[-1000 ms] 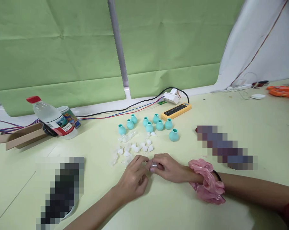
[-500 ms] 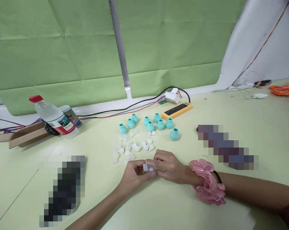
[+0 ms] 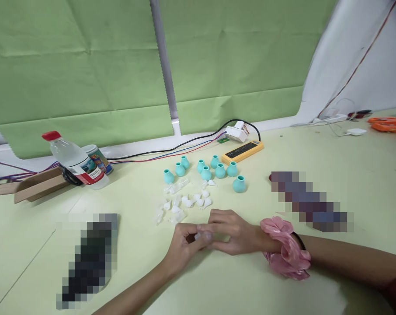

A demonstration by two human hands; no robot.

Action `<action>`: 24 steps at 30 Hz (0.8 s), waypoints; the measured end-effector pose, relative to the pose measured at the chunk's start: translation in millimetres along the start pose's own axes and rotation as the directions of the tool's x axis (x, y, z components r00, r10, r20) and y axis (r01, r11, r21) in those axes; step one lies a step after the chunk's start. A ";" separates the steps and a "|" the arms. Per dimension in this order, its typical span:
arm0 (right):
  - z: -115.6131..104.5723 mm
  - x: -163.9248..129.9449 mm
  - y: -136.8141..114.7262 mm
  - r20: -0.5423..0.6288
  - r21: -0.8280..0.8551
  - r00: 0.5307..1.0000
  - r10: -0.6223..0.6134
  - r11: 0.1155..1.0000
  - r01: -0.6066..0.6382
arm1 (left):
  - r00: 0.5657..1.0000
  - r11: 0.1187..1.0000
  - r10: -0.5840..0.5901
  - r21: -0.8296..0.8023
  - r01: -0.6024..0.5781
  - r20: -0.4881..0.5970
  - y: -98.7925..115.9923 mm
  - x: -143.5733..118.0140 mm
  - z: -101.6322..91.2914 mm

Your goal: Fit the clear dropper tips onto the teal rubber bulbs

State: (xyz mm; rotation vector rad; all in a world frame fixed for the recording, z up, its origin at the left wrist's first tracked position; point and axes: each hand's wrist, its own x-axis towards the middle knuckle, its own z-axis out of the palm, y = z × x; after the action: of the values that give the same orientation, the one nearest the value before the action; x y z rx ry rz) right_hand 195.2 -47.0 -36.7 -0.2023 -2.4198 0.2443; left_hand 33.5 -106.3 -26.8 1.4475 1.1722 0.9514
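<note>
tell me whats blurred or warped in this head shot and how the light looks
Head view: two pixelated blocks, one at lower left and one right of centre, hide whatever lies there. The small clear piece between the left hand and right hand is soft and hard to read. Light is even, shadows faint. The table edge bows from wide-angle distortion.

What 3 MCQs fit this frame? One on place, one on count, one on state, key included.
1. Where does the water bottle lie?
A. far left, by the cardboard
B. beside the yellow power strip
C. between the hands

2. How many teal bulbs are on the table?
A. three
B. eight
C. fourteen

3. What are both hands doing?
A. resting flat
B. pinching a small clear piece together
C. gripping the bottle

Key: A, it lies tilted at far left; B, eight count out; B, left hand and right hand meet on it.
</note>
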 end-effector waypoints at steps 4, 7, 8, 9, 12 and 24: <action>-23.9 13.0 0.9 0.033 -0.116 0.998 0.057 0.992 -0.053 | 0.999 1.000 0.000 -0.017 -0.001 -0.050 0.9 2.7 -1.2; -48.1 24.2 14.2 -0.017 -0.327 0.984 0.176 0.929 -0.171 | 0.998 0.997 -0.029 -0.066 0.026 -0.050 2.0 4.7 -0.1; -56.0 26.7 20.5 -0.043 -0.431 0.967 0.252 0.868 -0.246 | 0.998 0.997 -0.039 -0.076 0.035 -0.049 2.3 5.0 0.4; -63.2 28.2 27.4 -0.057 -0.533 0.939 0.338 0.785 -0.315 | 0.998 0.996 -0.048 -0.080 0.044 -0.050 2.7 5.0 0.9; -78.5 26.1 48.3 -0.038 -0.722 0.796 0.604 0.534 -0.439 | 0.997 0.996 -0.051 -0.070 0.047 -0.053 4.7 3.3 2.2; -58.3 28.4 10.2 0.350 0.045 0.831 0.432 0.879 -0.476 | 0.973 0.972 0.231 0.038 -0.231 0.000 8.2 -2.4 3.2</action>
State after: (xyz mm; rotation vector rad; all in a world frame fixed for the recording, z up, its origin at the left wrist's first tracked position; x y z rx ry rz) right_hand 212.9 -24.1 22.2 -0.7376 -2.6406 0.7024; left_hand 37.5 -109.6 -19.3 1.6385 1.0451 1.0964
